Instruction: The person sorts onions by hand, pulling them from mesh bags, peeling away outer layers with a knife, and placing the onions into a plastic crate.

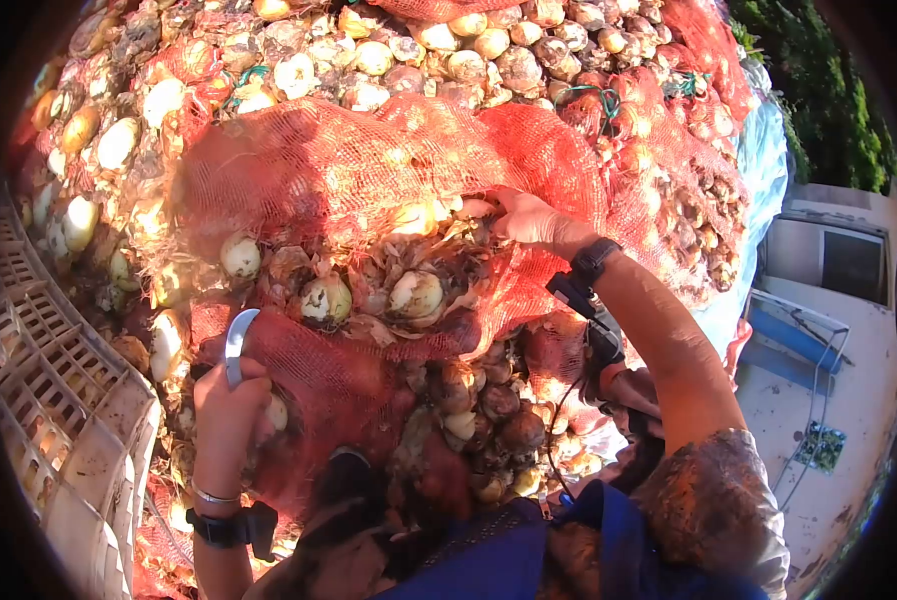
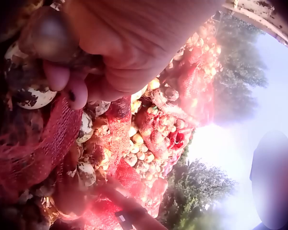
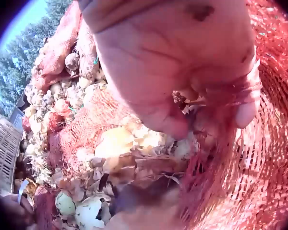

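My left hand (image 1: 231, 405) grips a small knife with a curved, hooked blade (image 1: 237, 345), its tip pointing up and to the right. In the left wrist view the curled fingers (image 2: 77, 91) show close over red netting and onions. My right hand (image 1: 534, 222) holds the edge of a red mesh bag (image 1: 389, 165), and the netting bunches at its fingers in the right wrist view. Inside the bag's open mouth lie onions (image 1: 416, 295) among dry, papery skins (image 1: 374, 325). The lower side of the bag hangs toward the person's legs.
A heap of loose onions (image 1: 469, 65) and more filled mesh bags (image 1: 669, 180) rises behind. A pale plastic crate (image 1: 59, 400) stands at the left. More onions (image 1: 499, 405) lie below the bag. A white vehicle (image 1: 819, 390) is at the right.
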`<action>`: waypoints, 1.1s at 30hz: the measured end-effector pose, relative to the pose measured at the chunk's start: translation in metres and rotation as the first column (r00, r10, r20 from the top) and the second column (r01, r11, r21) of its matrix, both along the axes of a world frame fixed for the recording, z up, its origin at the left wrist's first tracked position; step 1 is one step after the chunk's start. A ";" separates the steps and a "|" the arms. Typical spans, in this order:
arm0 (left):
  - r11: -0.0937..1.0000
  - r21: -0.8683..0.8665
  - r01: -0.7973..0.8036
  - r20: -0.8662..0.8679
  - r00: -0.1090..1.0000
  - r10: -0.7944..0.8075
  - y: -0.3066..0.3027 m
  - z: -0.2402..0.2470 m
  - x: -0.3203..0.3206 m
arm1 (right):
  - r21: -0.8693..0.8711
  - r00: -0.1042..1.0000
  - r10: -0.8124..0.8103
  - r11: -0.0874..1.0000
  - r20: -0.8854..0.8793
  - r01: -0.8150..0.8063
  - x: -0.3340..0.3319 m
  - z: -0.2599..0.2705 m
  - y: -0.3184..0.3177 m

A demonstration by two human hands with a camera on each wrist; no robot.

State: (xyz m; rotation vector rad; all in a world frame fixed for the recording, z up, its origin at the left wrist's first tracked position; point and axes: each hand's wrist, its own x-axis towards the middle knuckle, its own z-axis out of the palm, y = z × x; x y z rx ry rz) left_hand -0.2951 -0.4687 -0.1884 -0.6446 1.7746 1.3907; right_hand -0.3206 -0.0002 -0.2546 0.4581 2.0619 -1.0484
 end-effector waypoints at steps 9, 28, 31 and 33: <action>0.998 0.046 -0.046 0.010 0.999 0.046 -0.001 -0.002 0.002 | 0.028 0.971 -0.097 0.995 0.217 0.093 -0.012 0.027 -0.017; 0.999 0.011 -0.038 0.005 0.999 0.038 0.006 0.002 0.001 | -0.786 0.753 -0.643 0.394 0.136 0.478 0.027 0.057 -0.006; 0.987 0.149 -0.067 0.023 0.998 0.064 0.000 0.016 0.002 | -0.672 0.838 -0.543 0.639 -0.050 0.374 0.023 0.133 0.014; 0.984 0.174 -0.036 -0.015 0.999 0.039 -0.010 0.010 0.006 | -0.713 0.827 -0.559 0.602 -0.054 0.360 0.009 0.198 -0.009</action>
